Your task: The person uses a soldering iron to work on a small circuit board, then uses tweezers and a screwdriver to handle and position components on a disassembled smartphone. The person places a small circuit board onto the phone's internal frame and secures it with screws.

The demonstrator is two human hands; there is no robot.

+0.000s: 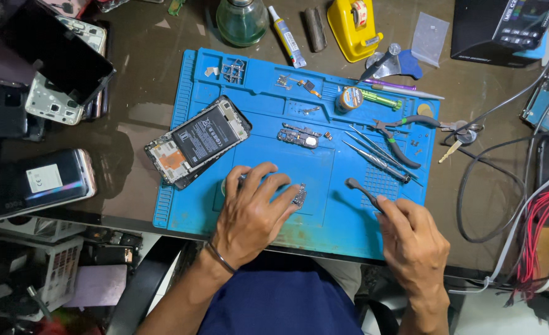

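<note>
My left hand [253, 211] lies flat on the blue work mat [324, 223], its fingers pressing down a small circuit board [299, 195] that shows at the fingertips. My right hand [411, 239] holds a thin dark tool [361, 190] by its lower end, with the tip resting on the mat to the right of the board. An opened phone [198, 141] with its battery showing lies tilted at the mat's left edge. Another small board part [298, 136] sits in the middle of the mat.
Tweezers [377, 160], pliers [398, 133], a solder wick reel [350, 98] and small screws lie on the mat's right and top. A glass bottle [242, 20], glue tube [287, 36] and yellow tape dispenser [352, 25] stand behind. Phones [51, 68] pile at left; cables [535, 229] hang at right.
</note>
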